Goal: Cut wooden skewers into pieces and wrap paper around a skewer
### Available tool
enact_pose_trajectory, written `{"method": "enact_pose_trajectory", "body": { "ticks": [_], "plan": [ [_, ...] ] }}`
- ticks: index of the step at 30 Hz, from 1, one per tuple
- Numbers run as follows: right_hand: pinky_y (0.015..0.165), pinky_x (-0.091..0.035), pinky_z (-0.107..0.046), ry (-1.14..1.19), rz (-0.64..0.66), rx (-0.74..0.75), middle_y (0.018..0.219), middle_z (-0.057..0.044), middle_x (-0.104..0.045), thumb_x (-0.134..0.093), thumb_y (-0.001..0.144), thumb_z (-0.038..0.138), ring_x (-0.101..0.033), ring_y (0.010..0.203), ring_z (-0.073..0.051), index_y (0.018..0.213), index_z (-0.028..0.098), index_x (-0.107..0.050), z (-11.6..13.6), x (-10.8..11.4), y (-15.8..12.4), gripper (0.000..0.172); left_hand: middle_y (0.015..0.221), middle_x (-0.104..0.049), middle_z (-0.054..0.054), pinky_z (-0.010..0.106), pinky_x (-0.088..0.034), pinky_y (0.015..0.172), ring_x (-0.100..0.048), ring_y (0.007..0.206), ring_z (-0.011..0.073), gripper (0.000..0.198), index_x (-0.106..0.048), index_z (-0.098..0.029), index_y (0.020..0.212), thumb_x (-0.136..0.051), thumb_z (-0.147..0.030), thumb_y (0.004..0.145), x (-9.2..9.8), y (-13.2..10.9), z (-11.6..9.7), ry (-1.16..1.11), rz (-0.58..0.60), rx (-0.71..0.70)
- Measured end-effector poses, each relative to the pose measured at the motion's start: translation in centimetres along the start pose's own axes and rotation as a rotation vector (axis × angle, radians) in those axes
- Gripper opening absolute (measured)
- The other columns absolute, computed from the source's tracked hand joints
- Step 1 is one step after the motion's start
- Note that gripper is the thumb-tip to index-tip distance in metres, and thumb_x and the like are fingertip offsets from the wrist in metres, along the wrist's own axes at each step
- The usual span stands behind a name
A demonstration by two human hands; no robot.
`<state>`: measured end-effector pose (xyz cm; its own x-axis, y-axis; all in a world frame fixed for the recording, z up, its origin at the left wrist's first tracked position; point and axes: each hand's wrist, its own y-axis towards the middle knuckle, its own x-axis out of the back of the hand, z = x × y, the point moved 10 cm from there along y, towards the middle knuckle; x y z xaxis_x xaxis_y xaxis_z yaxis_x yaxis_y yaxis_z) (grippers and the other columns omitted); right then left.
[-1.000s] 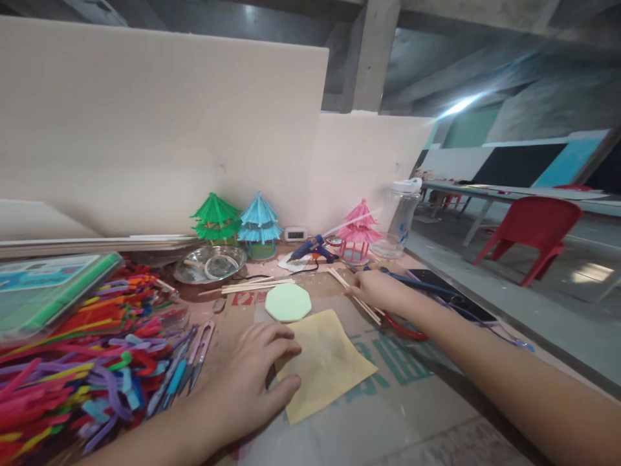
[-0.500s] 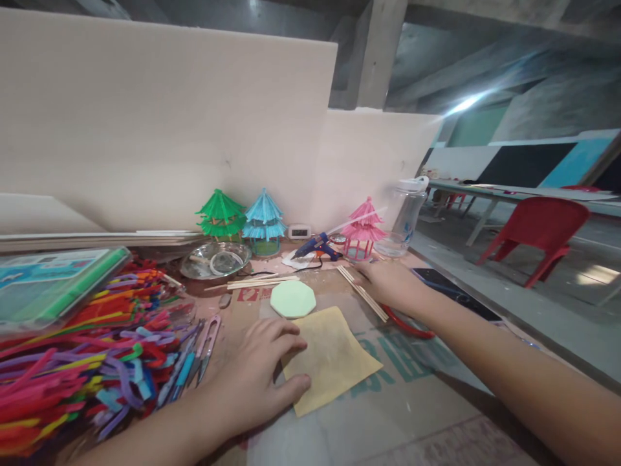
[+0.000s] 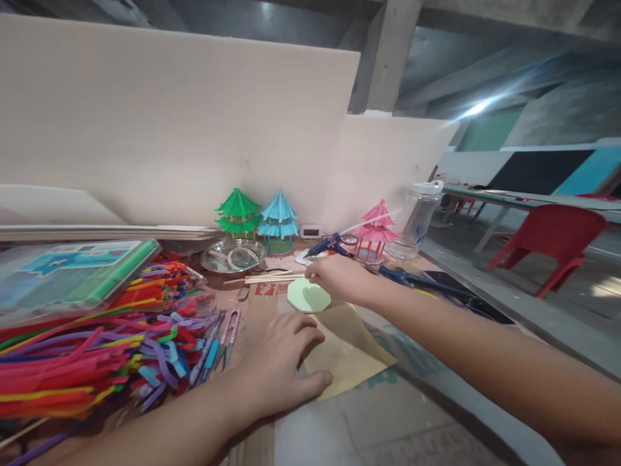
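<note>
We see the left hand (image 3: 281, 369) spread flat on the yellow sheet (image 3: 352, 353), gripping nothing. The right hand (image 3: 339, 278) reaches over the green octagon (image 3: 306, 298) to the wooden sticks (image 3: 272, 279); whether it grips them, we cannot tell. Red print (image 3: 264, 289) beside them on the worktop (image 3: 388, 421) is unreadable.

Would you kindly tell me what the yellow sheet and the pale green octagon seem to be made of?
The yellow sheet, under the left hand, looks like thin matte paper or perhaps felt: it lies flat and dull, without shine. The pale green octagon by the right hand seems to be foam or thick card: matte, apparently with some edge thickness.
</note>
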<state>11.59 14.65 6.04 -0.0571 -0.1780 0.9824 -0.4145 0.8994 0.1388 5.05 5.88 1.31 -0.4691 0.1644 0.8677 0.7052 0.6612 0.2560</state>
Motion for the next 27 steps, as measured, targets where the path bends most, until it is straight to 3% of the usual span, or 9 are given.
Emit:
{"method": "enact_pose_trajectory", "body": {
  "ticks": [5, 11, 20, 25, 27],
  "plan": [
    [0.077, -0.047, -0.027, -0.035, -0.012, 0.082, 0.107, -0.014, -0.070, -0.046, 0.091, 0.016, -0.066, 0.099, -0.023, 0.104, 0.015, -0.068, 2.3, -2.0, 4.1, 0.026, 0.119, -0.058, 0.010, 0.047, -0.040, 0.100, -0.050, 0.115, 0.0296, 0.037, -0.063, -0.019, 0.107, -0.069, -0.034, 0.073, -0.2, -0.1, 0.1, -0.001, -0.001, -0.014],
    [0.081, -0.049, -0.030, -0.077, -0.008, 0.163, 0.106, -0.017, -0.068, -0.044, 0.091, 0.012, -0.065, 0.101, -0.025, 0.102, 0.011, -0.066, 3.6, -3.1, 4.9, 0.025, 0.121, -0.057, 0.012, 0.046, -0.040, 0.101, -0.049, 0.116, 0.0296, 0.040, -0.064, -0.016, 0.107, -0.070, -0.035, 0.073, -0.6, 0.0, 0.3, 0.009, 0.037, 0.012],
    [0.081, -0.049, -0.033, -0.060, -0.021, 0.192, 0.100, -0.021, -0.068, -0.039, 0.088, 0.003, -0.066, 0.097, -0.026, 0.096, 0.006, -0.065, 5.1, -2.5, 5.2, 0.027, 0.124, -0.057, 0.012, 0.047, -0.038, 0.103, -0.048, 0.119, 0.0305, 0.043, -0.064, -0.015, 0.111, -0.069, -0.036, 0.074, -0.6, -0.1, 0.3, 0.007, 0.043, 0.019],
    [0.072, -0.048, -0.029, 0.047, -0.137, 0.110, 0.100, -0.016, -0.067, -0.039, 0.091, 0.011, -0.066, 0.088, -0.021, 0.103, 0.010, -0.055, 3.4, -0.5, 4.6, 0.020, 0.121, -0.058, 0.011, 0.046, -0.039, 0.102, -0.049, 0.118, 0.0293, 0.041, -0.064, -0.018, 0.110, -0.069, -0.036, 0.073, -0.5, 0.0, 0.2, 0.013, 0.030, 0.007],
    [0.064, -0.046, -0.025, 0.272, -0.201, 0.068, 0.089, -0.010, -0.067, -0.037, 0.094, 0.018, -0.064, 0.074, -0.016, 0.102, 0.014, -0.050, 2.1, 0.7, 3.3, 0.016, 0.121, -0.058, 0.011, 0.046, -0.039, 0.102, -0.049, 0.118, 0.0291, 0.042, -0.064, -0.018, 0.110, -0.070, -0.036, 0.073, -0.4, 0.0, 0.2, 0.014, 0.021, 0.005]
  ]
}}
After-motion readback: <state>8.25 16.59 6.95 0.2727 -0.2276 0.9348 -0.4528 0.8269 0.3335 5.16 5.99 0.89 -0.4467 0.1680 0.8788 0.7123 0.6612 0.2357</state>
